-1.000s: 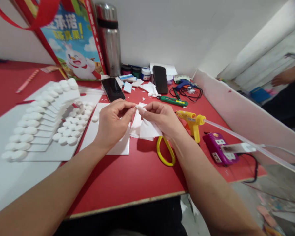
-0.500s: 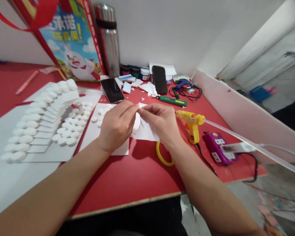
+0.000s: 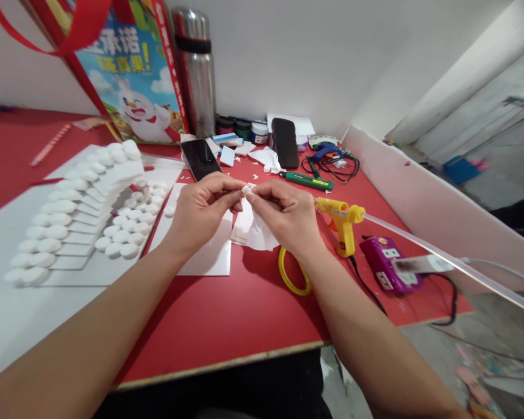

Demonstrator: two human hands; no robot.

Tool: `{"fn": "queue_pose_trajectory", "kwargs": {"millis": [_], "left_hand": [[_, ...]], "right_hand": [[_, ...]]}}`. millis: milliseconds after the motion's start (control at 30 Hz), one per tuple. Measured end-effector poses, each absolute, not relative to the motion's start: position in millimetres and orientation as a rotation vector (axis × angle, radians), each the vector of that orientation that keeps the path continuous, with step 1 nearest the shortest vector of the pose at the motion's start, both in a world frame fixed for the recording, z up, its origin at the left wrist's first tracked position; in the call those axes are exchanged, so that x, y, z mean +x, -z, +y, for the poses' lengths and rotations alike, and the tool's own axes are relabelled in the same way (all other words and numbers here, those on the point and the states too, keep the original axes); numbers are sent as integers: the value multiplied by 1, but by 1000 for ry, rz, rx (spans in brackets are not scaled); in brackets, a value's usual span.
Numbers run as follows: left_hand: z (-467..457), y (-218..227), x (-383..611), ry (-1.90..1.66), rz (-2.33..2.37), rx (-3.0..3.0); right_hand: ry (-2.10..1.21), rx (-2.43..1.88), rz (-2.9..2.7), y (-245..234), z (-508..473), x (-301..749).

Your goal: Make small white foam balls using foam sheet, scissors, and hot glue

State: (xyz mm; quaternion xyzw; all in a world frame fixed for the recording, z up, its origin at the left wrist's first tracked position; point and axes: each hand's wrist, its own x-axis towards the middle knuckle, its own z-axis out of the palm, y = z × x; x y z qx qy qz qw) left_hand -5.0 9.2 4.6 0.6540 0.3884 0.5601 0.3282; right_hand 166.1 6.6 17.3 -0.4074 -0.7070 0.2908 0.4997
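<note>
A small white piece (image 3: 245, 190) is held up between the two hands, over the middle of the red table (image 3: 227, 331). It is pinched from the left by the thumb and forefinger of the left hand (image 3: 199, 206), and from the right by the thumb and fingers of the right hand (image 3: 287, 212); the fingertips are almost brought together around it. White paper (image 3: 262, 234) is seen just below, partly covered by the right hand; whether it is also gripped cannot be told.

The step in hand appears to be close fingertip work on the piece, though its exact shape is hidden by the fingers. For the next move, a light, even pinch from both sides seems called for, since so small a piece could easily be dropped or squashed.

Under and beside the left hand, a board (image 3: 207, 265) is laid, with a disc (image 3: 169, 212) near its far left edge. Farther left, more discs (image 3: 122, 227) are grouped. On the right, a yellow loop (image 3: 294, 290) and a glue gun (image 3: 344, 218) are placed near the right forearm.
</note>
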Motion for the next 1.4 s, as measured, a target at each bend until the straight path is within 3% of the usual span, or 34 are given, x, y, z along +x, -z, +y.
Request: {"fn": "queue_pose_trajectory", "kwargs": {"millis": [600, 967, 1267, 1400], "left_hand": [[-2, 2, 2, -1475, 1388, 2590], [6, -10, -7, -1327, 997, 1577], [4, -6, -6, -1387, 1117, 1962], [1, -3, -3, -1381, 1279, 1980]], "right_hand": [[-678, -1139, -1627, -8, 4, 155], [-808, -932, -1814, -20, 14, 179], [-751, -1004, -1844, -10, 20, 179], [-871, -1058, -1771, -8, 22, 176]]}}
